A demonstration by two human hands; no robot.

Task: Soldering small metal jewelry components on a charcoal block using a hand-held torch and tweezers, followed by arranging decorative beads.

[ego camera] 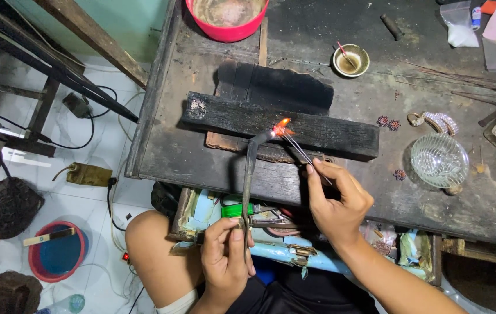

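Observation:
My left hand grips the handle of a thin metal torch whose curved tip points at a small orange flame. My right hand pinches long tweezers, and their tips hold a tiny glowing piece in the flame. The flame burns just above a charred black wooden block lying across the dark workbench.
A red bowl stands at the back, a small dish with a stick further right. A clear glass dish, small jewelled pieces and a beaded ornament lie at right. An open drawer holds tools. On the floor stands a red-rimmed basin.

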